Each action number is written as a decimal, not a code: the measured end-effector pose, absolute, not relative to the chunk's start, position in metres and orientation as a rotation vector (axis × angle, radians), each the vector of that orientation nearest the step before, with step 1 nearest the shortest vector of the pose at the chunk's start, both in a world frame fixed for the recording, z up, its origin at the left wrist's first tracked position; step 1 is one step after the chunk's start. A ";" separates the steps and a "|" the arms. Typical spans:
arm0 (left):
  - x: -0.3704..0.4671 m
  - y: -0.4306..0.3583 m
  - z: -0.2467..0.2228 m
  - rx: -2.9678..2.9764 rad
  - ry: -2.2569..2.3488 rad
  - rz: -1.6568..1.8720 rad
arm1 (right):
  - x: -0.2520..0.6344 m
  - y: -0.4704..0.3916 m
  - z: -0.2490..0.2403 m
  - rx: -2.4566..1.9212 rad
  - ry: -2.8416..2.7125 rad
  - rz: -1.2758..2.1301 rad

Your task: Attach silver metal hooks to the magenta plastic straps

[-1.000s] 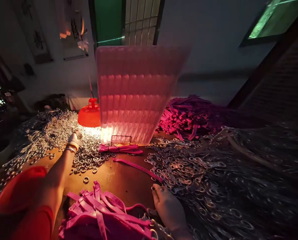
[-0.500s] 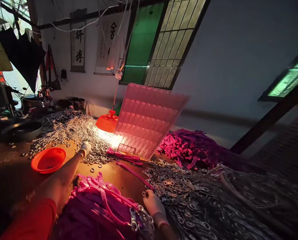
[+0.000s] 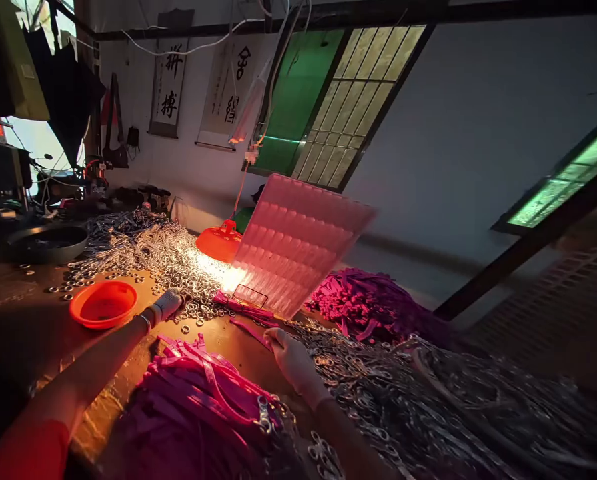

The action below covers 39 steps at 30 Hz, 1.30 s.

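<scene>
My left hand (image 3: 168,305), in a pale glove, reaches to the near edge of a heap of metal rings (image 3: 198,309). Its fingers curl down among the rings, and what they pinch is hidden. My right hand (image 3: 292,360), also pale-gloved, has thumb and fingers closed on the near end of a single pink strap (image 3: 251,331) lying on the table. Close in front of me is a large pile of pink straps (image 3: 188,393), some with metal clasps (image 3: 264,415) at their ends.
An orange bowl (image 3: 103,305) stands left of my left arm. A red lamp (image 3: 219,241) lights the rings. Behind the strap bundle leans a pink ribbed panel (image 3: 303,243). More pink straps (image 3: 373,300) lie at the back right, above a spread of metal clasps (image 3: 393,393). A dark pan (image 3: 48,243) sits far left.
My right hand has moved up and left along the table to the pink strap, covering more of its near end. My left hand has turned, its fingers now farther down among the rings.
</scene>
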State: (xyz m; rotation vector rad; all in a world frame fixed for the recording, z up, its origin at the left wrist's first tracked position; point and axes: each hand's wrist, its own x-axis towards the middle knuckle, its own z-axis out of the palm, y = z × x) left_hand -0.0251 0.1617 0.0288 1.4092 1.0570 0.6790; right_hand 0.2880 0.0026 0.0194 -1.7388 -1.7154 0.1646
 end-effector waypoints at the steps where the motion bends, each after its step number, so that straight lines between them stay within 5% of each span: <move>1: -0.021 0.158 0.027 1.454 1.033 0.663 | 0.273 0.008 0.030 -1.676 -1.746 0.175; 11: 0.004 0.105 0.043 1.596 0.567 0.506 | 0.171 0.051 0.075 -1.296 -1.903 0.313; 21: 0.005 0.097 0.027 0.930 0.437 0.633 | 0.174 0.054 0.056 -1.307 -1.476 0.479; 34: 0.023 0.085 0.025 0.966 0.539 0.684 | 0.191 0.033 0.057 -1.255 -1.481 0.659; 39: 0.039 0.082 0.038 1.052 0.572 0.584 | 0.201 0.017 0.076 -1.430 -1.968 0.264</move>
